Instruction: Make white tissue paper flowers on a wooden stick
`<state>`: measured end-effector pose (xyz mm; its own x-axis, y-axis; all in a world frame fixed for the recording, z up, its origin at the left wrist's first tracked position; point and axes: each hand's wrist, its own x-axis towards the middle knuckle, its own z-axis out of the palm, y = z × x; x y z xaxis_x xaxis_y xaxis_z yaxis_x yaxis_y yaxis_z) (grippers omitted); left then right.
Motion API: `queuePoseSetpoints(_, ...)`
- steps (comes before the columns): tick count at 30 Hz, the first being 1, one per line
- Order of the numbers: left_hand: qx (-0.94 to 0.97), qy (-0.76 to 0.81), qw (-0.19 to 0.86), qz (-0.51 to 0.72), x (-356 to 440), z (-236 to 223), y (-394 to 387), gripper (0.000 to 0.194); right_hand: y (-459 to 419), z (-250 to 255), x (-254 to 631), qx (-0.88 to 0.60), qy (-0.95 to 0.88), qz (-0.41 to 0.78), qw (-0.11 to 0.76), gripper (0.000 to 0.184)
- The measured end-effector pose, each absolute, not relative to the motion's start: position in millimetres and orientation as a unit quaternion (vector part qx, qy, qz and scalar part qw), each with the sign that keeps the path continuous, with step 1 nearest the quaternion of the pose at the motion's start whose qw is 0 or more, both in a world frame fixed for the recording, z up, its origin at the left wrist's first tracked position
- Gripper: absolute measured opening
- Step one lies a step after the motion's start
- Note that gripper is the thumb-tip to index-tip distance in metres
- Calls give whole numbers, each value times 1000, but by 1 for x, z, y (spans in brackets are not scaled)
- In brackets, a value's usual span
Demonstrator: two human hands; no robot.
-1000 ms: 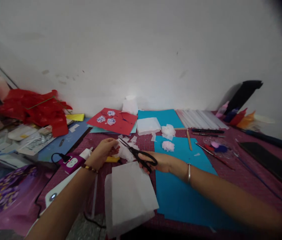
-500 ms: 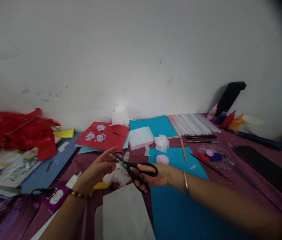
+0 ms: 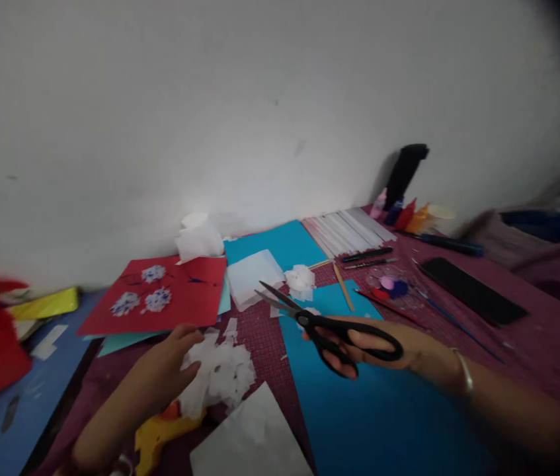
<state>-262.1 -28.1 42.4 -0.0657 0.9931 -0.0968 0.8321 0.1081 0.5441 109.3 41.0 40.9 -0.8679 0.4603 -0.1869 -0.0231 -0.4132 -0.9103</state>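
Note:
My right hand [image 3: 383,347] grips black-handled scissors [image 3: 329,324], fingers through the loops, blades slightly apart and pointing up-left over a blue paper sheet [image 3: 373,410]. My left hand [image 3: 160,373] lies low on the left, fingers curled onto a crumpled white tissue piece [image 3: 220,373] on the maroon cloth. Below that tissue lies a white paper sheet [image 3: 250,443]. A yellow object [image 3: 158,433] sits under my left wrist.
A red card [image 3: 180,297] with small white-blue tissue flowers lies behind my left hand. White tissue squares [image 3: 252,274], tissue puffs [image 3: 301,277], white strips [image 3: 346,228], pens [image 3: 366,254], a wooden stick [image 3: 343,286], paint bottles [image 3: 406,213] and a black phone [image 3: 465,287] lie along the back and right.
The view swung right and down. My right hand moved right with the scissors, away from the tissue. My left hand dropped onto the tissue piece on the cloth.

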Motion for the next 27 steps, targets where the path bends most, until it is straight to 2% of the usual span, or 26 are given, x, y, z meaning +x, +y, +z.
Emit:
queuePoseSetpoints(2,676,696,199,137,-260,48,-16,7,32,49,135,-265,-558,765,179,66)
queuePoseSetpoints(4,691,678,215,131,-250,49,2,19,24,45,157,-293,-570,741,201,66)
queuePoseSetpoints(9,676,635,328,177,-194,23,51,14,14,12,193,-272,-587,739,188,60)
queuePoseSetpoints(11,663,661,299,182,-170,7,64,15,14,3,203,-267,-586,750,153,56)
queuePoseSetpoints(15,681,670,221,195,-135,-16,75,38,19,-9,220,-251,-554,790,80,48)
queuePoseSetpoints(16,670,679,221,203,-130,-20,77,34,20,-13,222,-243,-537,805,72,47)
queuePoseSetpoints(19,589,736,232,238,-122,-27,81,3,24,-28,227,-219,-484,844,78,47)
queuePoseSetpoints(23,496,779,248,293,-122,-21,85,12,26,-40,231,-193,-402,890,100,56)
queuePoseSetpoints(27,432,770,288,371,-121,-2,80,15,29,-36,238,-194,-420,882,88,46)
